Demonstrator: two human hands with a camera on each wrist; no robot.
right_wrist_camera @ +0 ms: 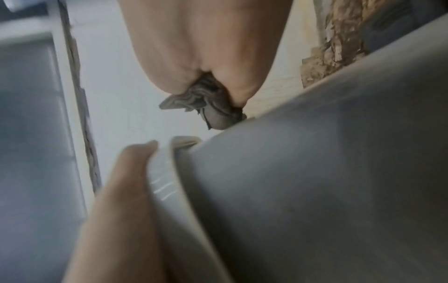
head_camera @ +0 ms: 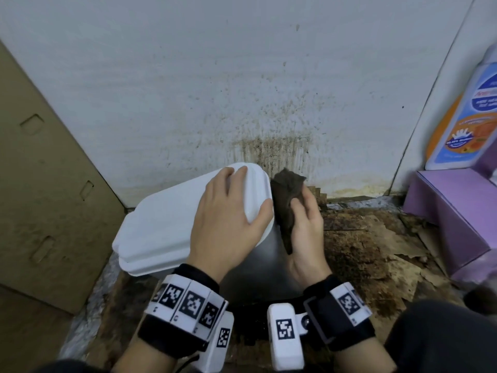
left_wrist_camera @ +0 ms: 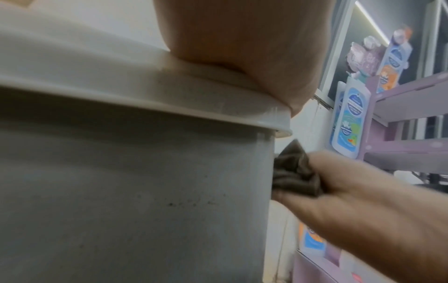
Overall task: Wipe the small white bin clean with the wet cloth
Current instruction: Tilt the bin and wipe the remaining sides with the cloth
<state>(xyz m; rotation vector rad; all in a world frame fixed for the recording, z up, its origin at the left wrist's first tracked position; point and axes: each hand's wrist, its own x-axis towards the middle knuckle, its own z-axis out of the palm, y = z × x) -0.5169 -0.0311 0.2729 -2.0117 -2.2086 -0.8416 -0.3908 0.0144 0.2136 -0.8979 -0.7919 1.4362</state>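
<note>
The small white bin stands on the floor against a wall, its lid closed. My left hand lies flat on the lid, fingers stretched over the far edge and thumb along the right rim. In my right hand is a bunched dark brown cloth, pressed to the bin's upper right side just under the lid rim. The left wrist view shows the grey-white bin wall with small dark specks, and the cloth at its edge. From the right wrist, the cloth touches the bin.
A brown cardboard box stands close on the left. The white wall behind the bin carries brown stains. On the right is a purple shelf unit with a blue and orange soap pouch. Torn, dirty floor covering lies to the right.
</note>
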